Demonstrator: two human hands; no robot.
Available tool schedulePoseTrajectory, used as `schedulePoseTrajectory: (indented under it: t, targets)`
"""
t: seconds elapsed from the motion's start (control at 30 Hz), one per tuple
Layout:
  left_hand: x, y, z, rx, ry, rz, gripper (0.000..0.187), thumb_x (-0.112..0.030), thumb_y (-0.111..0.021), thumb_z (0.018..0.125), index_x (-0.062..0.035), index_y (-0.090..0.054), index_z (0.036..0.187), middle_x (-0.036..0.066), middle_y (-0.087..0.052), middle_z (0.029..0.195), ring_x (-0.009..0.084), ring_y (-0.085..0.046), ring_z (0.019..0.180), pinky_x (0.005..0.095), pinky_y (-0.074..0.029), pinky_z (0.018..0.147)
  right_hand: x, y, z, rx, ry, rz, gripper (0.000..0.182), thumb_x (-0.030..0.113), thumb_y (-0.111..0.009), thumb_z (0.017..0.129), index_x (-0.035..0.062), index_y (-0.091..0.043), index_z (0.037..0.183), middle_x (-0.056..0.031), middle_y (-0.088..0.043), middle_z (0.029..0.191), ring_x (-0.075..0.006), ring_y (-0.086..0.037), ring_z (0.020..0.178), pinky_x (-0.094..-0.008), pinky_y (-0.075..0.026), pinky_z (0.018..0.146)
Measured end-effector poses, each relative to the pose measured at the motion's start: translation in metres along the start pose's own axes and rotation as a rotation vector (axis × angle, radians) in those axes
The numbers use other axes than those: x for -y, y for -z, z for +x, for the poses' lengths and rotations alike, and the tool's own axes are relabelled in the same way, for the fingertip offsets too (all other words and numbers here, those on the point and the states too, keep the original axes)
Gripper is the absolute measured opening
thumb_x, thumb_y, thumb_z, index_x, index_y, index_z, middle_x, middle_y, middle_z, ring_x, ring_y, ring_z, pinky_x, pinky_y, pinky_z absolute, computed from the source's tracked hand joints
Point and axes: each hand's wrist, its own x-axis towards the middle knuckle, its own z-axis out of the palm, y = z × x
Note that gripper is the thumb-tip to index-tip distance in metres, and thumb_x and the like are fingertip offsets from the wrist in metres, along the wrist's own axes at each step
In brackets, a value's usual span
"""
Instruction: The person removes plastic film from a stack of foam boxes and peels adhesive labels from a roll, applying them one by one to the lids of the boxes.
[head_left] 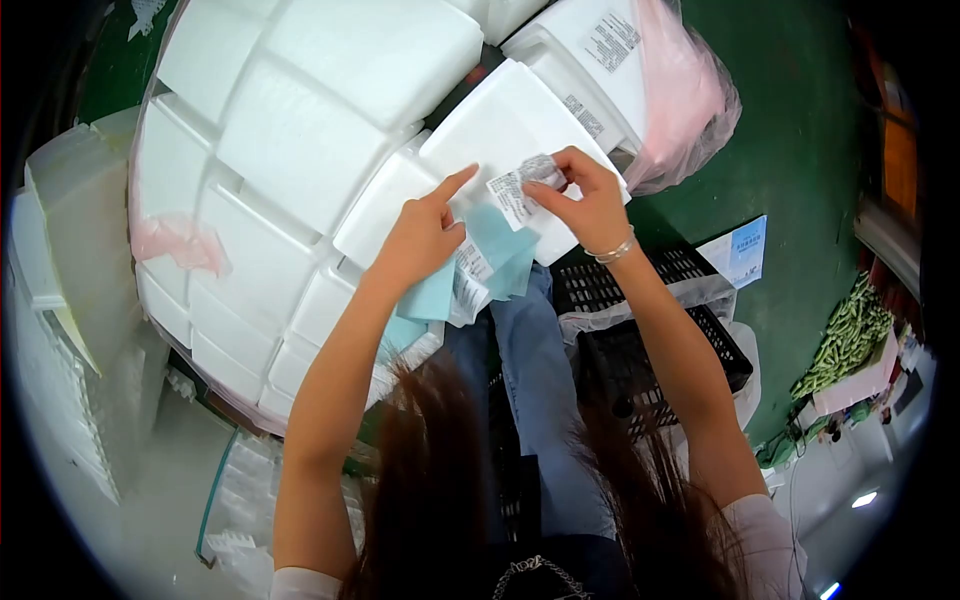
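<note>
Presently, the right hand (585, 200) pinches a printed label (515, 190) between thumb and fingers just above the centre of the frame, holding it against the near corner of a white foam box (500, 125). The left hand (425, 235) grips a sheaf of pale blue backing sheets (500, 245) with further labels, its index finger extended and pressing on the same box beside the label. Judged from the layout, the label is in the course of being applied: one end appears to lie on the foam while the other is curled at the fingertips, so it is not pressed flat. Two boxes at the upper right, inside a pink plastic bag (680, 90), already carry printed labels; the large stack of foam boxes (290, 150) filling the upper left shows none on its visible faces, so much work appears outstanding. A black plastic crate (690, 320) sits right of centre on the green floor (800, 120), with a blue and white leaflet (745, 250) beyond it. The label print is too small to read. The left palm hides how many sheets are held, hair covers the lower centre, and the frame's edges are dark and distorted.
</note>
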Motion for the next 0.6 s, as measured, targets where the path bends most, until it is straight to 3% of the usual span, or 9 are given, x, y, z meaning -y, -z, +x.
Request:
schedulePoseTrajectory:
  t: [0.03,0.07,0.13,0.17,0.27,0.4,0.47,0.6]
  targets:
    - [-0.005,0.009,-0.006,0.069,0.001,-0.145,0.057,-0.003,-0.061,0.079,-0.0185,-0.049,0.133,0.004,-0.057,0.059,0.0114,-0.056,0.056,0.0284,-0.047,0.057,0.004,0.003,-0.003,0.005,-0.001,0.001,0.023,0.015,-0.076,0.073,0.002,-0.06,0.084,-0.0005,-0.057,0.073,-0.0075,-0.051,0.07,-0.0231,-0.042,0.063]
    - [-0.012,0.014,-0.01,0.064,0.005,-0.148,0.057,-0.003,-0.061,0.079,-0.0185,-0.049,0.133,0.004,-0.057,0.059,0.0114,-0.056,0.056,0.0284,-0.047,0.057,0.008,0.005,-0.006,0.008,0.009,0.061,0.022,0.014,-0.075,0.074,0.0024,-0.059,0.083,0.0001,-0.057,0.073,-0.0076,-0.05,0.069,-0.0231,-0.042,0.063]
    - [-0.022,0.022,-0.016,0.258,0.102,-0.65,0.028,-0.017,-0.063,0.086,-0.0073,-0.062,0.112,0.001,-0.057,0.061,0.0043,-0.05,0.055,0.021,-0.04,0.051,0.012,0.007,-0.008,0.035,0.057,0.091,0.019,0.01,-0.075,0.074,0.0032,-0.058,0.081,0.0012,-0.056,0.073,-0.0076,-0.048,0.068,-0.0231,-0.041,0.064]
    - [-0.026,0.023,-0.016,0.252,0.102,-0.649,0.028,-0.017,-0.063,0.086,-0.0073,-0.062,0.112,0.001,-0.057,0.061,0.0043,-0.05,0.055,0.021,-0.04,0.051,0.014,0.006,-0.009,0.039,0.061,0.093,0.019,0.01,-0.075,0.074,0.0032,-0.058,0.081,0.0012,-0.056,0.073,-0.0076,-0.048,0.068,-0.0231,-0.041,0.064]
    - [-0.039,0.016,-0.013,0.286,0.063,-0.709,0.019,-0.02,-0.059,0.09,-0.0014,-0.065,0.089,-0.003,-0.056,0.059,0.0015,-0.046,0.052,0.0195,-0.036,0.049,0.02,0.001,-0.017,0.055,0.049,0.1,0.019,0.011,-0.074,0.075,0.0013,-0.058,0.08,-0.0003,-0.055,0.07,-0.008,-0.047,0.067,-0.0226,-0.041,0.063]
    - [-0.031,0.01,-0.012,0.283,0.036,-0.645,0.02,-0.017,-0.059,0.091,0.0018,-0.065,0.086,-0.003,-0.059,0.065,0.0006,-0.048,0.056,0.0189,-0.037,0.05,0.023,0.006,-0.025,0.01,0.064,-0.045,0.017,0.01,-0.074,0.076,-0.0012,-0.061,0.079,-0.0027,-0.057,0.068,-0.0079,-0.049,0.063,-0.0224,-0.041,0.059]
    - [-0.034,0.011,-0.015,0.211,0.05,-0.509,0.022,-0.016,-0.06,0.09,0.0021,-0.065,0.08,-0.004,-0.056,0.061,0.0013,-0.046,0.054,0.0198,-0.036,0.048,0.026,0.007,-0.03,-0.081,-0.029,-0.131,0.016,0.01,-0.073,0.076,-0.0026,-0.065,0.078,-0.0057,-0.06,0.066,-0.0083,-0.052,0.058,-0.0224,-0.042,0.055]
    - [-0.028,0.002,-0.008,0.208,0.063,-0.463,0.02,-0.016,-0.06,0.09,0.0022,-0.067,0.084,-0.001,-0.059,0.061,0.0027,-0.049,0.056,0.0209,-0.038,0.05,0.022,0.006,-0.033,-0.112,-0.034,-0.202,0.015,0.011,-0.074,0.076,-0.0022,-0.067,0.079,-0.0071,-0.063,0.067,-0.0089,-0.055,0.056,-0.0227,-0.043,0.053]
